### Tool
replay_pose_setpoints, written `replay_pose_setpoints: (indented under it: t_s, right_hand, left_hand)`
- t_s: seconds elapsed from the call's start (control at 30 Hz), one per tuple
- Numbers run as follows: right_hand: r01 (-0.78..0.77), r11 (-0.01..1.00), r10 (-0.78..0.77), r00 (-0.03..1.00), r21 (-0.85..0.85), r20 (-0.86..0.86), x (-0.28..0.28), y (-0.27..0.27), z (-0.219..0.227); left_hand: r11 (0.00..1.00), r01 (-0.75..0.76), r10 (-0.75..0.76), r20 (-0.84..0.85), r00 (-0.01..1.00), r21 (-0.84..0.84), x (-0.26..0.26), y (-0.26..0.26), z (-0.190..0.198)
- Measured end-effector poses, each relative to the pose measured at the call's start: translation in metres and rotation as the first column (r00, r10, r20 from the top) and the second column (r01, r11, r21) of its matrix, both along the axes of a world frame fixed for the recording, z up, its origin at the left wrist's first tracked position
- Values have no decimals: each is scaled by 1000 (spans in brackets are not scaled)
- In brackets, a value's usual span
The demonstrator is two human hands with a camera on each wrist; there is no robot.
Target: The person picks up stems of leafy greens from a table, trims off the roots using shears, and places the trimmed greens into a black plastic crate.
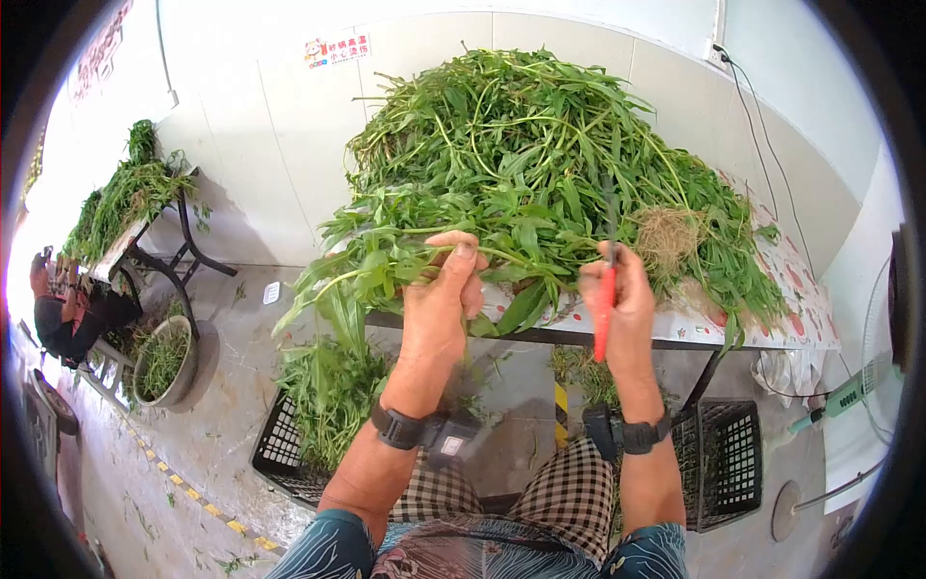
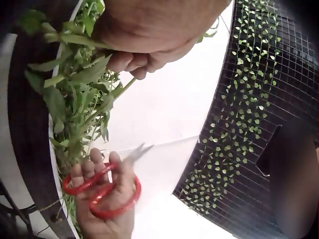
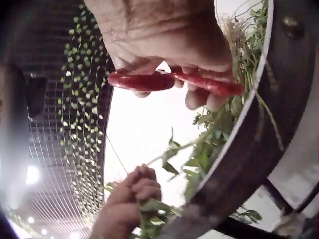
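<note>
Table (image 1: 805, 323): smooth white cover, red print, dark front edge. Heap of greens (image 1: 540, 145): tangled, leafy, mounded on the table, filling the space beyond both hands. Two black lattice crates (image 1: 728, 463) below, gap between. Root clump (image 1: 667, 241): fibrous, rounded, beside right hand (image 1: 627, 299). Left hand (image 1: 439, 304) pinches leafy sprig (image 1: 376, 270) at heap's front. Right fingers curl round scissors (image 1: 605, 314), red loops, metal blades; room between hands.
</note>
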State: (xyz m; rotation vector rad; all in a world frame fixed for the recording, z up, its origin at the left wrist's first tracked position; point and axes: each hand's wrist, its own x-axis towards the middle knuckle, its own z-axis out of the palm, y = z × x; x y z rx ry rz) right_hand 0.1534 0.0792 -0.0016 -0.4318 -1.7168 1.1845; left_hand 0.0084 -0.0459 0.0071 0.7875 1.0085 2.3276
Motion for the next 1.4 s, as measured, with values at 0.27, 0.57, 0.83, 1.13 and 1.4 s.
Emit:
replay_pose_setpoints:
  t_s: [0.27, 0.57, 0.83, 1.13, 1.4]
  right_hand:
    - [-636, 623, 619, 757, -456, -211, 56, -35, -3]
    - [-565, 542, 671, 737, -622, -84, 46, -46, -29]
    - [-570, 596, 658, 750, -566, -63, 36, -45, -26]
    - [-535, 686, 612, 791, -493, -8, 22, -44, -24]
    - [-572, 636, 622, 777, -519, -95, 19, -43, -27]
  left_hand:
    - [999, -41, 41, 67, 997, -8, -6, 3, 0]
    - [998, -58, 57, 80, 995, 10, -3, 0, 2]
    - [999, -34, 33, 60, 998, 20, -4, -4, -2]
    - [999, -34, 35, 57, 998, -27, 1, -14, -5]
    - [1000, -12, 14, 63, 998, -23, -2, -15, -11]
